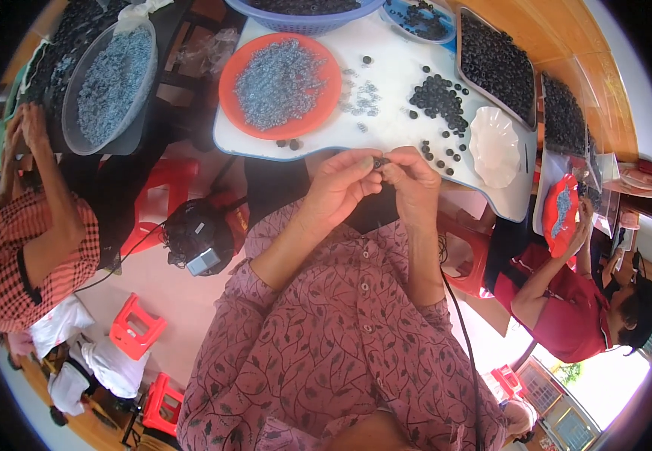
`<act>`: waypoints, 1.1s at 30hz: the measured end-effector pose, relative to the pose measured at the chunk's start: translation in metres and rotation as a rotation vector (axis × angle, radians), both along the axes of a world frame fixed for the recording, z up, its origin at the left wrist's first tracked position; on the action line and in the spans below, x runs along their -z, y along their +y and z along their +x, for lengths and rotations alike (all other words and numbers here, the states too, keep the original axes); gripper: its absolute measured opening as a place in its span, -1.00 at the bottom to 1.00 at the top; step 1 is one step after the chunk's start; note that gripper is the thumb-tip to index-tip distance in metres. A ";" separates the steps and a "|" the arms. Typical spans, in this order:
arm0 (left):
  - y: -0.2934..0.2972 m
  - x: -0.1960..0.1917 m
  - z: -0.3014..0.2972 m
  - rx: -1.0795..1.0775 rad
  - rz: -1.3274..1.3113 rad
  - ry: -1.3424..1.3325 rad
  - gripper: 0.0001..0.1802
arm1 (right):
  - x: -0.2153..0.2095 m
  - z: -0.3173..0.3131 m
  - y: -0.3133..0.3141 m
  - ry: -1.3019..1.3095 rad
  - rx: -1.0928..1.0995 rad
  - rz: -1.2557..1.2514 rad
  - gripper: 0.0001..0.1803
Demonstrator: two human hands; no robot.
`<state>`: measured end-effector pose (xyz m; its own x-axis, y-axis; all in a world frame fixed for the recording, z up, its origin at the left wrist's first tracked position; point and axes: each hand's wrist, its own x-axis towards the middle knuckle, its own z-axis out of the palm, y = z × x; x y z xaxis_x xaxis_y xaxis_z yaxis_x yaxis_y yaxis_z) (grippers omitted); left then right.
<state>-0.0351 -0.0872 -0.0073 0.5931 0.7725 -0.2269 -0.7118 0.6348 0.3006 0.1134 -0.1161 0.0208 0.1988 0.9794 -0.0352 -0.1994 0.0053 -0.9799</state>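
Just off the table's near edge, my left hand (341,188) and my right hand (412,186) meet at the fingertips. Between them they pinch a small black round part (379,161), mostly covered by the fingers. Loose black round parts (439,101) lie on the white table (386,64), some just beyond my right hand. A red-orange plate (228,94) heaped with small clear, bluish pieces (279,83) sits to the left. Several such clear pieces (362,99) are scattered on the tabletop beside it.
A white scalloped dish (496,150) is at the right. Behind it stands a tray (531,101) full of black parts. A blue basket (303,24) and a blue-rimmed bowl (451,34) line the far edge. Co-workers sit left and right; a red stool (137,327) stands on the floor.
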 end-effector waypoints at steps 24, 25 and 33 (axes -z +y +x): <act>-0.005 -0.005 0.001 -0.088 0.029 0.212 -0.76 | -0.008 -0.003 -0.001 -0.414 -0.006 0.077 -0.84; -0.005 -0.005 0.001 -0.089 0.028 0.213 -0.76 | -0.009 -0.004 -0.002 -0.413 -0.007 0.077 -0.84; -0.006 -0.010 -0.001 -0.109 0.040 0.226 -0.76 | -0.021 -0.008 -0.001 -0.571 -0.005 0.129 -0.84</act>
